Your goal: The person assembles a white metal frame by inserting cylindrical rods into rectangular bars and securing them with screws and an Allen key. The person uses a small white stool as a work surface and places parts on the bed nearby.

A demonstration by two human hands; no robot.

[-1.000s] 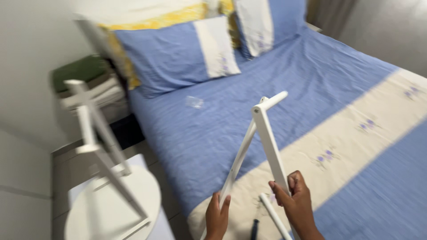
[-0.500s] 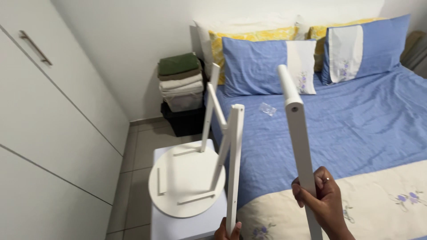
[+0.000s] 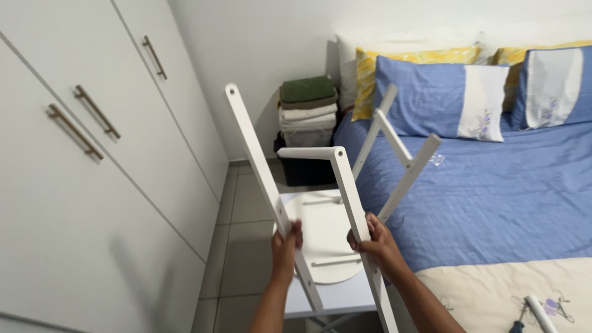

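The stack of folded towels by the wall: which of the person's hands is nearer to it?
Left. The left hand grips a white leg below the stack of folded towels; the right hand grips another leg further toward the bed.

white stool legs (image 3: 345, 185), white wardrobe (image 3: 92, 185); blue bedspread (image 3: 493, 203); blue-white pillow (image 3: 441, 98); yellow patterned pillow (image 3: 394, 61).

Screwdriver (image 3: 517, 323) cut off by bottom edge, right pillow (image 3: 558, 86) cropped at side

packages: small clear plastic bag (image 3: 436, 160) | place: on blue bedspread (image 3: 493, 197), below pillows | labels/signs/screens: none
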